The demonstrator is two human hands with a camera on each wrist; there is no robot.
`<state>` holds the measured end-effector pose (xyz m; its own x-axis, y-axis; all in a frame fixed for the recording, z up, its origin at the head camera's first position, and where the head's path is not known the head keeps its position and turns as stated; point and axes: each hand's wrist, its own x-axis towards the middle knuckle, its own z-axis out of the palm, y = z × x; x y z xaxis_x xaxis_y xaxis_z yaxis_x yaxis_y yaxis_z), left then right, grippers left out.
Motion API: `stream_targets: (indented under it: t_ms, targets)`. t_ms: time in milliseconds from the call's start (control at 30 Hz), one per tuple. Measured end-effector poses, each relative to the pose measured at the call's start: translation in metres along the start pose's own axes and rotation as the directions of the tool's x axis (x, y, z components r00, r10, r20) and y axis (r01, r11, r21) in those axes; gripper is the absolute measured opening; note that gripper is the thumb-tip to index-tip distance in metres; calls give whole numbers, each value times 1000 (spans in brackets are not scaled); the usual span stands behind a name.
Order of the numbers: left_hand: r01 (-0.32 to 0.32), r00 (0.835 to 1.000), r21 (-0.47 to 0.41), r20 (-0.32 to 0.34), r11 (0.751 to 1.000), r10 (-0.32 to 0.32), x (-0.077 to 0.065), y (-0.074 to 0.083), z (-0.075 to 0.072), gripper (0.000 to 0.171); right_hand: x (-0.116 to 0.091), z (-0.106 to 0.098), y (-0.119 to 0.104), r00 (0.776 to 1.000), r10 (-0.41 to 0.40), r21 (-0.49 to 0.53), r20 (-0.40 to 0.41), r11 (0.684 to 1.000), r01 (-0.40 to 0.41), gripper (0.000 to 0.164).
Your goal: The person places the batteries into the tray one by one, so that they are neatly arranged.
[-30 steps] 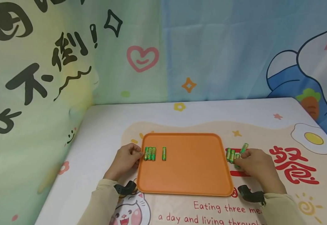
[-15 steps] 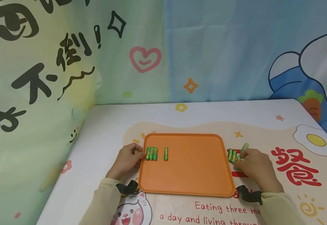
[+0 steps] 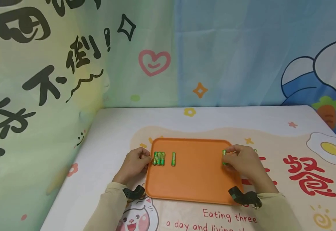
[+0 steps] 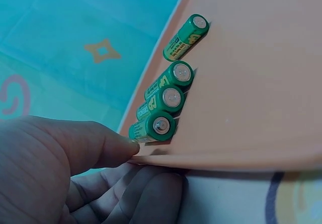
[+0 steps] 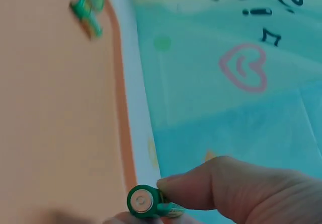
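An orange tray (image 3: pixel 197 183) lies on the table. Near its left side, three green batteries (image 3: pixel 158 158) lie side by side, with a fourth battery (image 3: pixel 173 159) a little to their right. My left hand (image 3: pixel 143 159) grips the tray's left rim (image 4: pixel 226 161): the thumb (image 4: pixel 95 146) is on top, touching the nearest battery (image 4: pixel 151 128), and the fingers curl underneath. My right hand (image 3: pixel 229 157) is over the right part of the tray, pinching one green battery (image 3: pixel 224 157) between thumb and finger. That battery's end (image 5: pixel 143 202) shows in the right wrist view.
The table wears a printed cloth (image 3: pixel 301 179) with red characters, a fried egg and English text. Another green battery (image 3: pixel 255 150) peeks out on the cloth behind my right hand. Printed curtains (image 3: pixel 214 57) close off the back and left sides.
My right hand has lifted a battery from the group on the cloth and moved left over the tray's right side. The left hand stays at the tray's left rim.
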<state>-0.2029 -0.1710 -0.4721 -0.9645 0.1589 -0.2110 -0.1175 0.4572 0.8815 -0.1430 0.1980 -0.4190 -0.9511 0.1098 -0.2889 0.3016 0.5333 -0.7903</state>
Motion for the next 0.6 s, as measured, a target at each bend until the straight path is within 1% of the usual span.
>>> stream_targets:
  t_ms: [167,267,400,600]
  targets:
    - [1,1000,6,-12,1000,-1,1,0,0,8,15,32,-19,996,-36,145,81,989,24,43]
    - [-6,1000,12,-19,1000,7,2,-2,1,8,23,52,-26,994,-23,194,106,981,2,40]
    - [-19,1000,22,-16,1000,19,3,-4,2,8,31,76,-34,994,2,207,113,978,-26,36]
    - [-19,999,27,-25,999,20,2,-3,2,8,37,103,-45,996,3,196,89,980,-20,29]
